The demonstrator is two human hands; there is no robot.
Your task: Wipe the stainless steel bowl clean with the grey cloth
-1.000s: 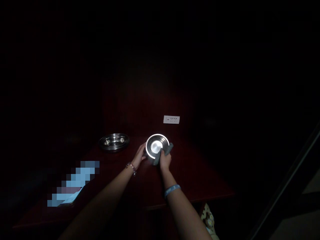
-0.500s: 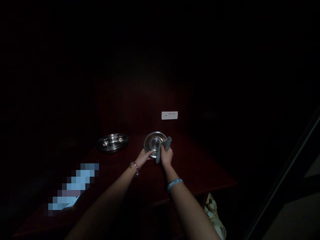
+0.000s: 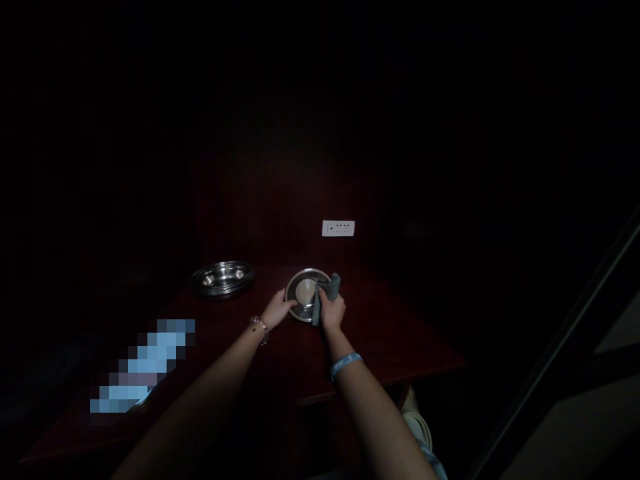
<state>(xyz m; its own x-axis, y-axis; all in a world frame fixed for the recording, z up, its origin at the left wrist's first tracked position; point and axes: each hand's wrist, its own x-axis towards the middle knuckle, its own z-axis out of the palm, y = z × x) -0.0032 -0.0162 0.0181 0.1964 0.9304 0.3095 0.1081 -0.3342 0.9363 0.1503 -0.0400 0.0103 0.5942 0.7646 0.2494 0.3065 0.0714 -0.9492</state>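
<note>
Left hand (image 3: 279,311): fingers gripping bowl (image 3: 306,293) at left rim | Right hand (image 3: 332,312): fingers closed around cloth (image 3: 334,288), covering bowl's right side | Bowl: over table (image 3: 390,340), tilted | Left: dish stack (image 3: 220,291), apart from bowl; pixelated bright panel (image 3: 155,357) nearer | Behind: socket (image 3: 339,228) on wall (image 3: 280,200)

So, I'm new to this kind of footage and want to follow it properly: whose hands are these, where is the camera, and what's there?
There's no machine, just a person's bare left hand and right hand. The camera, worn on the head, looks forward and down. The left hand holds a metal bowl by its rim; the right holds a grey-green cloth over the bowl's right edge. On the dark red table, to the left, sit what look like stacked metal dishes; nearer is a pixelated bluish object. Behind is a white socket panel. Much else is too dark to tell.
</note>
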